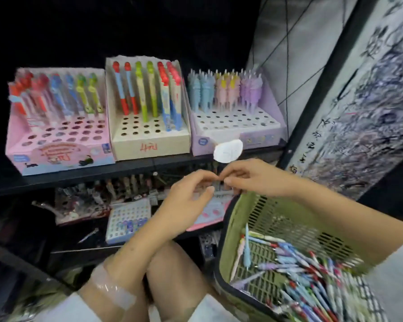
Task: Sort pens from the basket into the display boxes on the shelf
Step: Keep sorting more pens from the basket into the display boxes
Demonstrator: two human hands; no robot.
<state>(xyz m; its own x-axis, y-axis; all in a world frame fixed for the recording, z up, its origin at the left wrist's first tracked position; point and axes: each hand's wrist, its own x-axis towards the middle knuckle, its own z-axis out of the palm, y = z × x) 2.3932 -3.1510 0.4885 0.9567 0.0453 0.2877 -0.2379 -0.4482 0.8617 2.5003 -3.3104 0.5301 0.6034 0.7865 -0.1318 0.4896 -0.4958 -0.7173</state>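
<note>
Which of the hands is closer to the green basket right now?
Right. The right hand is just above the basket's far rim, its forearm crossing over it. The left hand sits off to the basket's left, clear of it.

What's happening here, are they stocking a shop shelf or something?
Yes, it seems so. A person's left hand and right hand meet in front of the shelf, pinching something small between them; what it is cannot be told. Three display boxes, pink, cream and lilac, are partly filled. The green basket holds many pens.
</note>
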